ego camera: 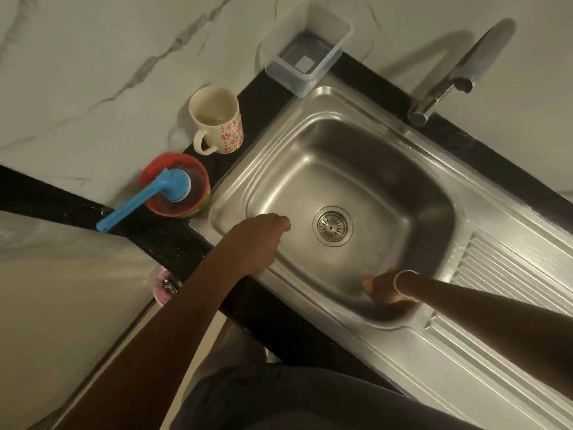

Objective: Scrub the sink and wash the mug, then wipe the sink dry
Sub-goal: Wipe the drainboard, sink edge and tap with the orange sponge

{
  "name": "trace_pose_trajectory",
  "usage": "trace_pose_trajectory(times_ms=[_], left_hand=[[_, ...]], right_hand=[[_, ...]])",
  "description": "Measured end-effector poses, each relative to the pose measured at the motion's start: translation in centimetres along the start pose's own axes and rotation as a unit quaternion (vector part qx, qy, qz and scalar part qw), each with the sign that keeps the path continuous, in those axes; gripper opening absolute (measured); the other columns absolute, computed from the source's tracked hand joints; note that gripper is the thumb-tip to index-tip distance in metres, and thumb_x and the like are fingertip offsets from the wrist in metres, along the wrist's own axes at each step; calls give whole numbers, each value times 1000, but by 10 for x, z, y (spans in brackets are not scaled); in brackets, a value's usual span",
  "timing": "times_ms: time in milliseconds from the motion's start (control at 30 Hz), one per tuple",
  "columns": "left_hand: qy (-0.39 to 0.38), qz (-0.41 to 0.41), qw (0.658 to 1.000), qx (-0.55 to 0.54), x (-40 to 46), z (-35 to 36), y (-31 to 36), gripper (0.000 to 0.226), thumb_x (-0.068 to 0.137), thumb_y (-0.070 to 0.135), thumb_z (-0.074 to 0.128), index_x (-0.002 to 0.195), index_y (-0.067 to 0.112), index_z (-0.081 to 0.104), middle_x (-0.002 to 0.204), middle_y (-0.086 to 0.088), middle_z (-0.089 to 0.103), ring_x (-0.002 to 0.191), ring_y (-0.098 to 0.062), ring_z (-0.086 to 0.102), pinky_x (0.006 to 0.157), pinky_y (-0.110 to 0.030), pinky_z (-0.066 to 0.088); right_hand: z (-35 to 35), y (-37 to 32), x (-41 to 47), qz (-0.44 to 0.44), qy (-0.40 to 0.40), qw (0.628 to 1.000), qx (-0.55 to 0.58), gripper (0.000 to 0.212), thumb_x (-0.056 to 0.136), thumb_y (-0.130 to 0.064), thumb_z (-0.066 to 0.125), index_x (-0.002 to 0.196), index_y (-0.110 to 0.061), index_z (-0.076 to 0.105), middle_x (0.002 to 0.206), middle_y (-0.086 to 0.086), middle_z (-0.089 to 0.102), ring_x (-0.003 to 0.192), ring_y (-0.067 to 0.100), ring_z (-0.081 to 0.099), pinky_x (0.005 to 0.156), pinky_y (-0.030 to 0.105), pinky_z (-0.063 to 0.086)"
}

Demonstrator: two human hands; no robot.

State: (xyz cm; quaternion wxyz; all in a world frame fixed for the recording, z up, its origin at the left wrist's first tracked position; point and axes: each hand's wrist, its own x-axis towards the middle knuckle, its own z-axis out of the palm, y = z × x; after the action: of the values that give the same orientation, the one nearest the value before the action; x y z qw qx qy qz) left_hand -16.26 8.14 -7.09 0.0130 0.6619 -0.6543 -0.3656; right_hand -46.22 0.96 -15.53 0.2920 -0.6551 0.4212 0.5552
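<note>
Nearest the camera, the right hand (387, 288) is down in the near right corner of the stainless steel sink basin (403, 187), pressing an orange cloth or sponge (370, 282) against the wall; its fingers are hidden behind the wrist, so I cannot tell how tightly they grip it. A thin white bangle (400, 279) sits on that wrist. The left hand (260, 240) rests on the near left rim of the basin with its fingers curled over the edge and nothing in them, steadying the body.

This looks like a scrubbing or wiping pass on the sink, though the basin shows no clear foam or standing water to settle which. To do it well, the pad should stay flat against the steel and follow the curved corner with overlapping strokes, working from the walls down toward the round metal drain strainer (332, 225) (corners are where grime or drops tend to linger), while the left hand keeps bracing.

Further back, on the black counter strip beside the sink, stands a red round tub (175, 201) with a blue long-handled brush (142, 198) resting across it. Beyond it the cream ceramic mug with red flower print (217, 121) stands upright, outside the basin. At the far edge are a clear plastic rectangular container (305, 54) and the chrome tap (459, 72).
</note>
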Motion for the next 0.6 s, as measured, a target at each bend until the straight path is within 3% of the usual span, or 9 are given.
trace_pose_trajectory(times_ms=[133,333,433,600], left_hand=[[-15,26,999,19,12,-12,-14,51,87,2,53,135,21,48,121,1,59,105,-14,60,92,-34,49],[-28,69,997,36,38,-40,-26,49,90,-1,51,134,18,49,121,-1,61,105,-15,60,91,-35,50],[-33,85,995,32,47,-51,-28,49,90,-2,53,134,19,49,122,1,61,107,-13,60,91,-28,48],[-63,88,994,25,56,-65,-34,53,89,-3,53,135,22,48,126,2,60,109,-12,61,88,-25,48]], right_hand=[[22,-34,-1,26,-10,978,206,56,96,-58,38,113,-15,70,116,3,68,103,19,65,94,31,49],[13,-66,0,47,-11,919,390,46,96,-54,51,103,-12,69,119,7,66,101,20,61,91,33,44],[3,-87,0,43,-13,893,447,49,96,-56,53,110,-12,68,121,7,65,109,22,61,96,34,45],[-31,-126,-1,-12,-29,888,458,61,100,-58,40,126,-8,62,133,11,59,120,25,55,110,38,37]])
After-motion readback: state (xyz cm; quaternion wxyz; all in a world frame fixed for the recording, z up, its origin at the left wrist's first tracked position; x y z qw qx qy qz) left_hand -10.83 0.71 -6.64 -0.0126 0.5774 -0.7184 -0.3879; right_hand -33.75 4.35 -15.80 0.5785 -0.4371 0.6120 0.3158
